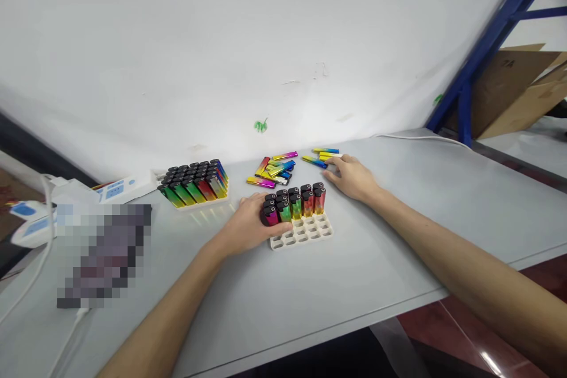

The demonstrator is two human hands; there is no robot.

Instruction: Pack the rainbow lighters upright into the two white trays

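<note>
A white tray [302,241] with rows of slots stands on the table in front of me. Shiny lighters [308,204] with black tops stand upright in its back slots, while several front slots show as bare holes. My left hand [248,224] is curled around the left end of this group, thumb across the front near a magenta lighter [271,215]; its other fingers are partly hidden behind. Farther back on the right, my right hand [349,176] has thumb and fingertips closed at the end of a blue and yellow lighter [313,161] lying flat.
Loose colourful lighters [272,171] lie in a pile near the wall. A second tray [208,202], packed with upright lighters, stands left. Beyond it are a white power strip [128,185], cables and a pixelated dark object [108,257]. A blue metal frame [465,85] and cardboard boxes [509,88] are at right.
</note>
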